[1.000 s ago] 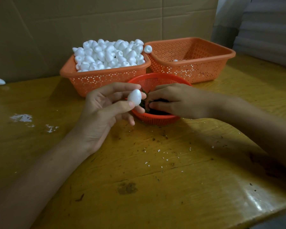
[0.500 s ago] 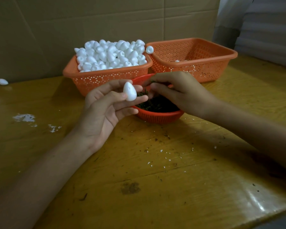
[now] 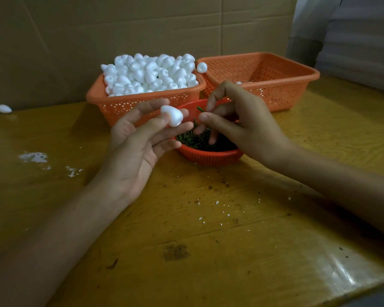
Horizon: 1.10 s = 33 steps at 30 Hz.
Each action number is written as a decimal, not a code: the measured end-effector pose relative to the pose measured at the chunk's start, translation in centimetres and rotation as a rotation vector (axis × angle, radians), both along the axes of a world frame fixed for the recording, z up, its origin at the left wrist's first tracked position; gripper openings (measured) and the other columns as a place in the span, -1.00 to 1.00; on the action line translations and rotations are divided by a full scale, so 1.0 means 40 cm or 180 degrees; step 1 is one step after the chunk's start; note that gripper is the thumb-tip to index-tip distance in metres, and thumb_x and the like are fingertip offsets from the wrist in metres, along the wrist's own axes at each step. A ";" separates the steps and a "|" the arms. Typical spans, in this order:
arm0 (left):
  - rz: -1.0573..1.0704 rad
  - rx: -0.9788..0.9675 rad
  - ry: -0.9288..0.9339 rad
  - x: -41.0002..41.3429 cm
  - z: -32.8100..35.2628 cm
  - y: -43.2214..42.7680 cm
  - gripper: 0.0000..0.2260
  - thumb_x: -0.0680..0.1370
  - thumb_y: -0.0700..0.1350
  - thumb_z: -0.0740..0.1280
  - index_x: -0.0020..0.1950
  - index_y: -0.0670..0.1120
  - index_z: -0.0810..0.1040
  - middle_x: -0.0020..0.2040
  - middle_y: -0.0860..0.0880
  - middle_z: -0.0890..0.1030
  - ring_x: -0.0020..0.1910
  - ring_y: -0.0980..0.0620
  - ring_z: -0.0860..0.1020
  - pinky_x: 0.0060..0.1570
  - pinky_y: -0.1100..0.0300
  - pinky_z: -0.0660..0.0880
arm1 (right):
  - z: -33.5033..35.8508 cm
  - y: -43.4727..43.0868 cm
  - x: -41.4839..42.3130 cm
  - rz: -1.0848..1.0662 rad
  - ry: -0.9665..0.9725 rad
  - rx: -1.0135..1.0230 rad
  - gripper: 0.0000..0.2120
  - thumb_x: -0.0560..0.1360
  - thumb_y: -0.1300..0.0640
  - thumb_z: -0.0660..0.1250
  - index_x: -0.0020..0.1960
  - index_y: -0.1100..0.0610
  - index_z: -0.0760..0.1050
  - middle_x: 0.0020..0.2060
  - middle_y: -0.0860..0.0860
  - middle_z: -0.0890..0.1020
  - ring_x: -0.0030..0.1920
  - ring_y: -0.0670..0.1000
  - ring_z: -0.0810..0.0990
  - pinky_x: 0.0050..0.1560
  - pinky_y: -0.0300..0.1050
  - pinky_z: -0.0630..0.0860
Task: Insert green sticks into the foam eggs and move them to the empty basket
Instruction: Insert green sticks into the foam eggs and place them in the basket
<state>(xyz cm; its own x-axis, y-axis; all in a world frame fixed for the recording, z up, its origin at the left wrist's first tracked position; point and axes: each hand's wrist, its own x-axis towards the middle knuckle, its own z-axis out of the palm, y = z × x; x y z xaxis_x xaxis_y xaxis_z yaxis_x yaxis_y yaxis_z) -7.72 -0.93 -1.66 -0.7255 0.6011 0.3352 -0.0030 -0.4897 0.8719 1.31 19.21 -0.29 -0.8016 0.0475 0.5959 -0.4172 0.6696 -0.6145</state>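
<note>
My left hand (image 3: 134, 142) holds a white foam egg (image 3: 171, 115) between thumb and fingertips, just left of the small round red basket (image 3: 208, 155) of green sticks (image 3: 196, 138). My right hand (image 3: 242, 122) hovers over that basket and pinches one green stick (image 3: 200, 109), its tip pointing up-left toward the egg. Behind on the left, an orange basket (image 3: 120, 105) is heaped with foam eggs (image 3: 151, 74). To its right, the other orange basket (image 3: 282, 85) holds a few white eggs, mostly hidden behind my right hand.
A cardboard wall stands behind the baskets. One loose egg (image 3: 4, 108) lies at the far left of the yellow wooden table (image 3: 208, 240). White crumbs (image 3: 34, 157) and dark specks are scattered on the tabletop. The table's front edge runs across the lower right.
My right hand has risen out of the red basket with a green stick pinched. My left hand has turned the egg and lifted it slightly toward the stick.
</note>
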 end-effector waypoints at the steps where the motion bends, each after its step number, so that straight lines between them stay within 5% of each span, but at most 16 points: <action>1: 0.0062 0.0028 -0.0006 -0.001 -0.001 0.000 -0.75 0.55 -0.12 0.45 0.21 -0.05 0.59 0.16 -0.19 0.74 0.09 -0.10 0.75 -0.17 0.26 0.63 | -0.001 0.000 0.000 -0.0001 0.0008 0.0000 -0.75 0.62 0.12 0.42 0.06 0.26 0.42 -0.18 -0.05 0.77 -0.35 0.02 0.71 -0.16 0.03 0.66; 14: 0.0213 0.0045 -0.0199 -0.001 -0.008 -0.001 -0.80 0.54 -0.12 0.47 0.12 -0.08 0.56 0.13 -0.20 0.75 0.10 -0.10 0.75 -0.15 0.27 0.63 | -0.023 -0.004 -0.006 0.0118 -0.0007 0.0288 -0.82 0.67 0.13 0.36 0.23 0.16 0.53 -0.05 -0.12 0.77 -0.27 -0.09 0.74 -0.04 -0.12 0.65; 19: 0.0149 0.0098 -0.0439 -0.008 -0.005 -0.004 -0.84 0.59 -0.17 0.42 0.17 -0.09 0.61 0.15 -0.20 0.74 0.14 -0.09 0.74 -0.13 0.27 0.65 | -0.020 -0.006 -0.003 0.0035 0.0093 0.0248 -0.89 0.69 0.18 0.31 0.13 0.23 0.51 -0.06 -0.02 0.73 -0.16 -0.03 0.73 -0.03 0.11 0.61; 22: 0.0092 0.0110 -0.0582 -0.009 -0.001 -0.004 -0.79 0.57 -0.17 0.43 0.20 -0.09 0.67 0.18 -0.19 0.74 0.17 -0.08 0.73 -0.11 0.28 0.64 | -0.020 -0.006 -0.003 -0.0290 0.0422 0.0475 -0.89 0.63 0.12 0.41 0.10 0.15 0.63 -0.02 0.02 0.64 0.00 -0.05 0.62 0.04 -0.03 0.57; 25: 0.0051 0.0143 -0.0756 -0.011 -0.001 -0.003 -0.79 0.51 -0.18 0.46 0.15 -0.14 0.69 0.18 -0.19 0.73 0.21 -0.12 0.71 -0.11 0.28 0.65 | -0.021 -0.006 -0.005 -0.0470 0.0606 0.0367 -0.90 0.59 0.10 0.46 0.07 0.10 0.67 -0.11 0.02 0.56 -0.07 -0.04 0.55 -0.03 -0.05 0.54; 29: -0.0006 0.0162 -0.0820 -0.014 -0.001 -0.004 -0.80 0.49 -0.19 0.48 0.11 -0.14 0.70 0.15 -0.16 0.74 0.22 -0.13 0.71 -0.10 0.29 0.65 | -0.028 -0.005 -0.008 -0.0349 0.0652 0.0183 -0.91 0.61 0.14 0.44 0.05 0.16 0.61 -0.11 -0.03 0.68 -0.04 0.03 0.66 0.00 0.10 0.57; 33: 0.0012 0.0132 -0.0726 -0.010 0.000 -0.003 -0.77 0.50 -0.20 0.45 0.15 -0.12 0.70 0.10 -0.14 0.75 0.20 -0.12 0.72 -0.08 0.29 0.65 | -0.031 -0.008 -0.005 -0.0023 0.0735 0.0011 -0.89 0.61 0.20 0.44 0.05 0.22 0.54 -0.04 -0.04 0.75 0.06 -0.11 0.73 0.09 -0.04 0.64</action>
<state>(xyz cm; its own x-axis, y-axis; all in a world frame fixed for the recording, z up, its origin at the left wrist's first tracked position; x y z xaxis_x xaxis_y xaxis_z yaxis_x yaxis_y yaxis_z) -8.14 -1.04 -1.64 -0.7876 0.5873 0.1867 -0.1957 -0.5256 0.8279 1.09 18.89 -1.55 -0.6435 0.0502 0.7638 -0.5418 0.6749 -0.5009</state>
